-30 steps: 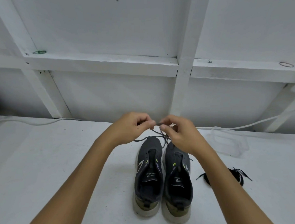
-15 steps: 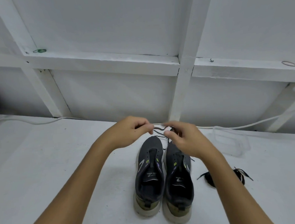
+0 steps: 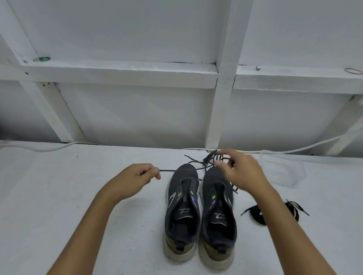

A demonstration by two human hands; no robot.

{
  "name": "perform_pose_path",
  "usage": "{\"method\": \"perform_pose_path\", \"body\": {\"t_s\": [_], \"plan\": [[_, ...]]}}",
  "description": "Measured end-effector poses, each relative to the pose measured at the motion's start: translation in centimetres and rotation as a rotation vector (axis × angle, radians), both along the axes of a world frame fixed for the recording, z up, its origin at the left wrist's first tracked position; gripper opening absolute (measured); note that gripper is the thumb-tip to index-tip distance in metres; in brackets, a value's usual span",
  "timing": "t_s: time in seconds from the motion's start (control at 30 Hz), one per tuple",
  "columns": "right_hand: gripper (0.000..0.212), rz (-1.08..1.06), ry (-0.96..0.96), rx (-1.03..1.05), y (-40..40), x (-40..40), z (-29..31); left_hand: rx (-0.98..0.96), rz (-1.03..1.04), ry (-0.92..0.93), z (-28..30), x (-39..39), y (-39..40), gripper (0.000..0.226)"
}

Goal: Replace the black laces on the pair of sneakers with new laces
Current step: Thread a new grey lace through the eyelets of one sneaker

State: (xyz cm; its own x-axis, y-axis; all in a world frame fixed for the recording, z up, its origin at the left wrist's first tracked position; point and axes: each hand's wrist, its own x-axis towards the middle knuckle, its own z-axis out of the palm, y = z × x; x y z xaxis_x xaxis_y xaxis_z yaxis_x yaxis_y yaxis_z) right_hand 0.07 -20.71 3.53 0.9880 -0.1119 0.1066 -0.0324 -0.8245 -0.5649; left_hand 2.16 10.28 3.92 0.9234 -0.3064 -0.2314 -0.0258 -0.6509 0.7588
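Two dark grey sneakers stand side by side on the white surface, toes pointing away: the left sneaker and the right sneaker. Both have bare eyelets. A dark grey lace stretches above their toes. My left hand pinches one end of it, left of the shoes. My right hand holds the bunched rest of the lace above the right sneaker's toe. A heap of black laces lies right of the shoes, partly hidden by my right forearm.
A clear plastic bag lies behind my right hand. A white cable runs along the foot of the white framed wall. Rubber bands, one green, sit on the wall's ledge.
My hands have drawn apart: the left one moved left with the lace end, pulling the lace taut. The right hand lifted slightly to the right with the bundle.
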Motion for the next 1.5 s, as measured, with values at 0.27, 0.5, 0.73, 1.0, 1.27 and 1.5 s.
{"method": "perform_pose_path", "body": {"t_s": [0.27,0.5,0.73,1.0,1.27,1.5], "plan": [[0.014,0.335,0.086,-0.059,5.5,0.1,-1.1,-0.079,-0.145,-0.033,1.2,-0.2,-3.8,0.029],[0.018,0.16,0.14,0.273,4.2,0.0,-0.2,-0.242,-0.07,0.174,-0.9,-1.1,-1.3,0.023],[0.021,0.117,0.068,0.6,4.4,-0.3,3.0,-0.445,0.054,-0.081,-1.3,-2.2,-7.5,0.032],[0.029,0.157,0.084,0.869,3.9,-0.7,3.9,-0.413,-0.045,-0.185,0.0,-3.5,-11.3,0.011],[0.032,0.137,0.04,0.834,3.5,-0.4,3.3,-0.439,-0.182,-0.183,0.4,-4.1,-11.2,0.015],[0.026,0.139,0.021,0.653,3.0,-0.6,3.4,-0.529,0.011,-0.2,0.1,-3.2,-10.7,0.017]]}}
